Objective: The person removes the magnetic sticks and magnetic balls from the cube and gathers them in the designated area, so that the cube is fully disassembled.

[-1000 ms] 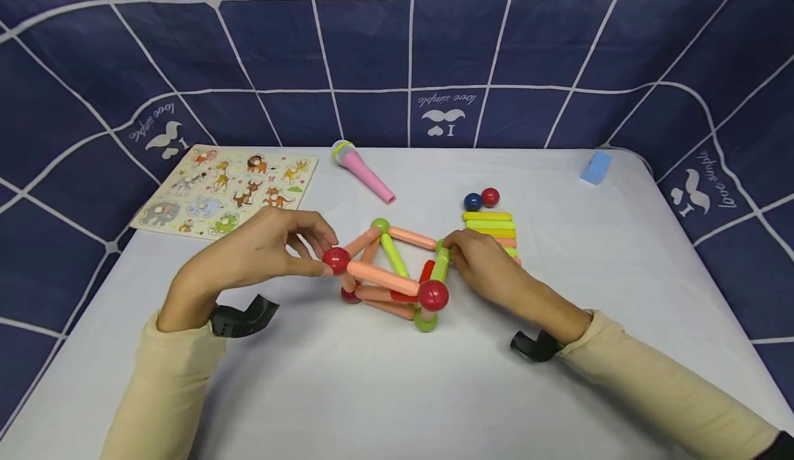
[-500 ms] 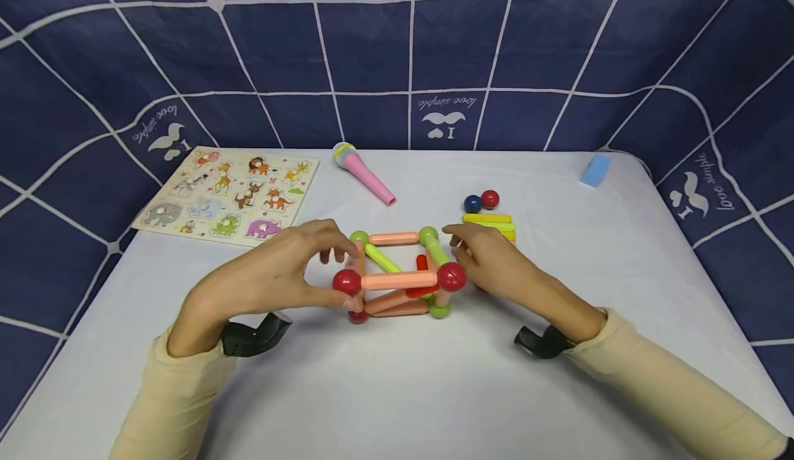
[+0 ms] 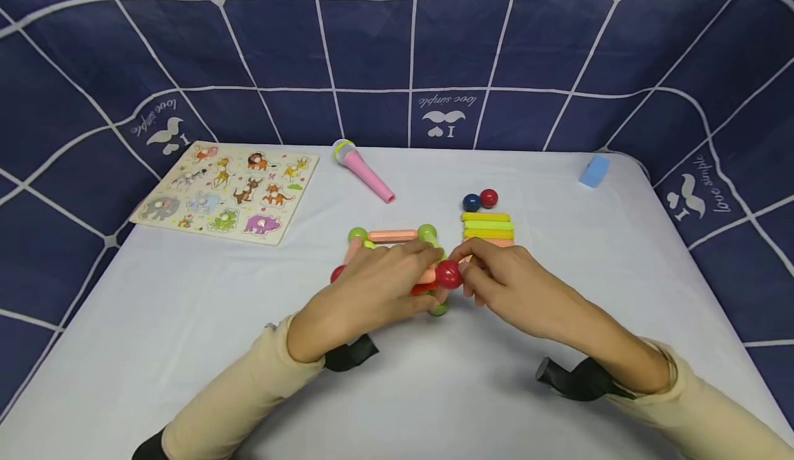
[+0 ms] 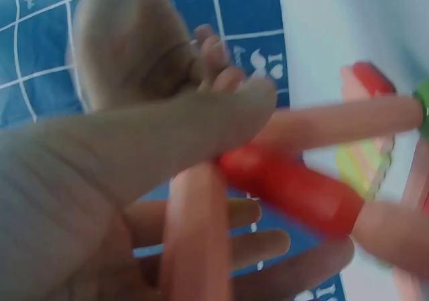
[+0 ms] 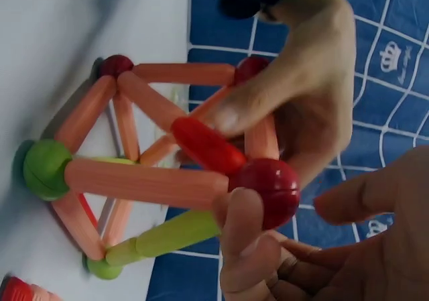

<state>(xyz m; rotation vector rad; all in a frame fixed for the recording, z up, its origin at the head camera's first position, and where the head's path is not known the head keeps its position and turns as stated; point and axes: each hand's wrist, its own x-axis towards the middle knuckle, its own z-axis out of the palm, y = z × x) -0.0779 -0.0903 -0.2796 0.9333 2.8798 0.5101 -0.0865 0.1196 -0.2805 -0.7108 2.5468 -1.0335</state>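
Observation:
A box-like frame of toy building sticks and balls stands at mid-table, with a green ball point(image 3: 358, 235) at its back left corner. My left hand point(image 3: 366, 284) reaches across its front. The thumb lies on a red stick point(image 5: 209, 145) and an orange stick point(image 4: 348, 121), with the fingers curled behind them. At the front right upper corner my right hand point(image 3: 515, 287) holds a red ball point(image 3: 449, 274) with its fingertips. Orange and light-green sticks meet at this ball in the right wrist view. My left hand hides much of the frame's front in the head view.
Right behind my right hand lies a row of yellow, green and orange sticks point(image 3: 488, 225). A blue ball point(image 3: 471, 203) and another red ball point(image 3: 489, 198) sit beyond it. An animal puzzle board point(image 3: 226, 194), a pink toy microphone point(image 3: 366, 174) and a light-blue block point(image 3: 595, 171) lie farther back.
My left hand has moved from the left corner rightward across the frame's front. My right hand has come from the back right corner to the front right red ball. The frame has turned squarer to the view.

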